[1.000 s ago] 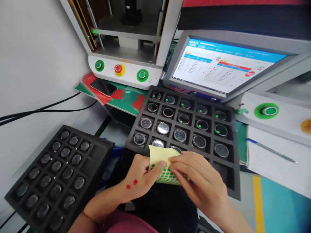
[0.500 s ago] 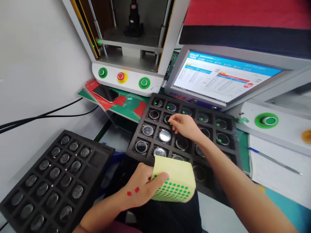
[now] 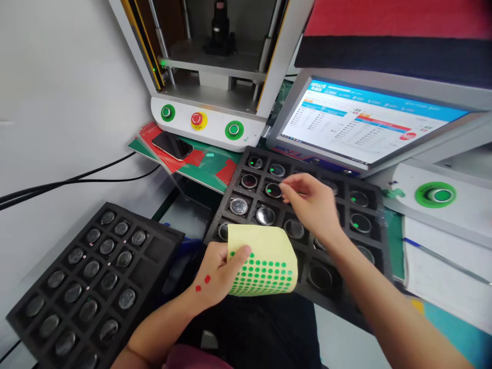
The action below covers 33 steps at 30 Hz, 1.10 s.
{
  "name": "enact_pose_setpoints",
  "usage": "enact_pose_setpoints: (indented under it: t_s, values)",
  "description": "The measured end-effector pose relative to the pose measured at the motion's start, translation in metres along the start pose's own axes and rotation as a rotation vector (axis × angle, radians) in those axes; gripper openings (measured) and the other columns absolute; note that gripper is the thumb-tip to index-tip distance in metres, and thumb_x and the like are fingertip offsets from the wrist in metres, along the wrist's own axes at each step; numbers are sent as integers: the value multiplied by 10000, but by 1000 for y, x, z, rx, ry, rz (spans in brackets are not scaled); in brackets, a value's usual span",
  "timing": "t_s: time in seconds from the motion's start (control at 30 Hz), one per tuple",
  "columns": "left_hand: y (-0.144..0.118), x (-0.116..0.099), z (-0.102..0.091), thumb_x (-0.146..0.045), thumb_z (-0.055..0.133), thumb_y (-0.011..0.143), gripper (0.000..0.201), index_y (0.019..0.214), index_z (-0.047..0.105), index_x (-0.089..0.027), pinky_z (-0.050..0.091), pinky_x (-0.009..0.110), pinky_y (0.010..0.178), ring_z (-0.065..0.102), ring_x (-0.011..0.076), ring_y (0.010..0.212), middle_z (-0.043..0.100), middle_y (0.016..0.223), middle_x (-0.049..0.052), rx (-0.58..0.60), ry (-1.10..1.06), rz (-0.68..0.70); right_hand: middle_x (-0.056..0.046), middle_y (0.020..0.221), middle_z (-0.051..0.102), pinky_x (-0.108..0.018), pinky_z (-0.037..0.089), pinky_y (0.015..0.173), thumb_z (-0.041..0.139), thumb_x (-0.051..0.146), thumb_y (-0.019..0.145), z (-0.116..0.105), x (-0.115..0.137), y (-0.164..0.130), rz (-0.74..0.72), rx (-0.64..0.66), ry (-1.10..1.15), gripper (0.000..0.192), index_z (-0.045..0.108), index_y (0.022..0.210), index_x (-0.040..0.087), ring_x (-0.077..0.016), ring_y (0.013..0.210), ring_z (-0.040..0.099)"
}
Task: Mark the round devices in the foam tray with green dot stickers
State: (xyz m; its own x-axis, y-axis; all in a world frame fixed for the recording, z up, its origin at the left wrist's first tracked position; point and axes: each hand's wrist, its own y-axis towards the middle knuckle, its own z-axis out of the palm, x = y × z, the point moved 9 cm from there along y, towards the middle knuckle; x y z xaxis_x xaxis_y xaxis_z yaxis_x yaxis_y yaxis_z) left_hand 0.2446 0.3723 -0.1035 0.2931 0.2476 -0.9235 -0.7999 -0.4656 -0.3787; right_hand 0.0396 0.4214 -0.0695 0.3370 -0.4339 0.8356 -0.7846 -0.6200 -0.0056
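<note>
Right hand (image 3: 313, 205) has shifted off the round watch face (image 3: 275, 193) in the second row, second compartment from the left, and now sits just to its right; a green dot sticker (image 3: 269, 190) shows on that face, so I judge one more piece marked; its thumb and fingertips are drawn close, though whether they pinch anything I cannot tell; left hand (image 3: 217, 269) pinches the yellow sticker sheet (image 3: 265, 241) near the front of the black foam tray (image 3: 233, 185); nearer faces show no dots.
</note>
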Motion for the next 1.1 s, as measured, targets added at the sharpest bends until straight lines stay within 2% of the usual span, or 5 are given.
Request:
enact_pose_setpoints:
  t_s: [0.1, 0.2, 0.47, 0.8, 1.1]
  values:
    - [-1, 4, -4, -572, 543, 822, 524, 526, 376, -173, 221, 227, 463, 286, 85, 512, 313, 525, -34, -55, 2, 2, -34, 836, 664, -285, 534, 717, 601, 154, 855, -8, 63, -70, -561, 13, -22, 47, 623, 846, 194, -150, 785, 634]
    - [-2, 2, 4, -550, 532, 846, 496, 560, 428, -159, 254, 223, 469, 312, 89, 526, 370, 549, -22, -16, 2, 27, -60, 904, 670, -301, 522, 733, 598, 121, 885, 3, 82, -122, -808, 120, -104, 87, 632, 948, 169, -164, 837, 621]
    - [-13, -11, 22, -445, 395, 956, 436, 644, 479, -152, 297, 211, 511, 362, 99, 579, 430, 629, -11, 107, 139, 112, -30, 901, 695, -331, 480, 789, 603, 95, 893, 6, 71, -142, -837, 100, -150, 64, 625, 934, 140, -149, 811, 593]
    - [-12, 3, -1, -567, 610, 750, 502, 513, 378, -191, 257, 235, 444, 282, 108, 519, 335, 520, -23, -70, 266, -38, 15, 861, 699, -303, 460, 718, 559, 146, 924, 11, 72, -143, -815, 23, -218, 94, 602, 843, 167, -129, 754, 577]
    - [-12, -7, 16, -547, 582, 772, 510, 530, 281, -214, 199, 243, 445, 215, 91, 502, 249, 525, -38, -11, 328, 15, -25, 854, 664, -288, 465, 768, 465, 143, 964, 4, 67, -143, -793, 20, -270, 205, 598, 808, 141, -131, 784, 547]
